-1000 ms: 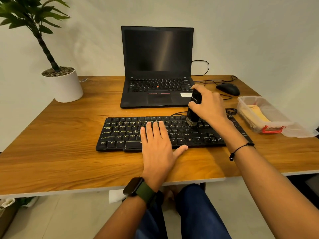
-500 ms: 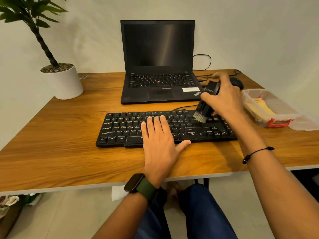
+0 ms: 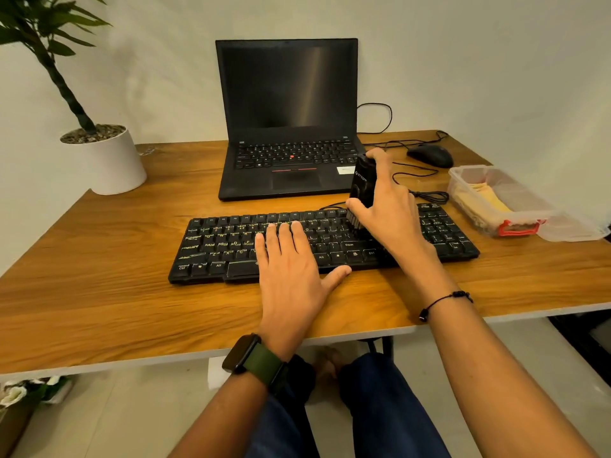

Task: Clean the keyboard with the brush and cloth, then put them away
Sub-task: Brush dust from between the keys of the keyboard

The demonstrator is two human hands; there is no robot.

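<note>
Wooden desk [image 3: 99, 276], wide, set against a pale wall. Black laptop [image 3: 287, 127] open at the back edge, screen dark. Potted plant [image 3: 105, 160] near the back left corner.

Black keyboard [image 3: 231, 246] towards the front edge, long axis parallel to that edge, yellowish legends on dark keys, cable leading off towards the back. Clear box [image 3: 476, 186] by the right edge, well apart from the brush, with a yellow cloth [image 3: 489, 203] folded inside and a red clip on its front wall; loose lid [image 3: 572, 229] just beside it. Black mouse [image 3: 429, 155] near the back right corner.

Left hand [image 3: 291, 279] flat on the middle keys, fingers straight and together, thumb splayed along the front rim; steadying, gripping nothing. Right hand [image 3: 390, 209] over the right half, fingers [image 3: 355, 204] and thumb wrapped round the brush [image 3: 362, 190].

Brush: stubby black block, faint lettering on the side, held near upright, long axis rising from the keys. Pale bristle tips down, touching the upper rows right of centre, partly hidden behind the hand. Unswept keys lying both ways along the long axis; right hand nearer to the numeric end, left hand covering the middle.

Judged mid-brushing; cloth wipe and stowing in the box not yet done.
</note>
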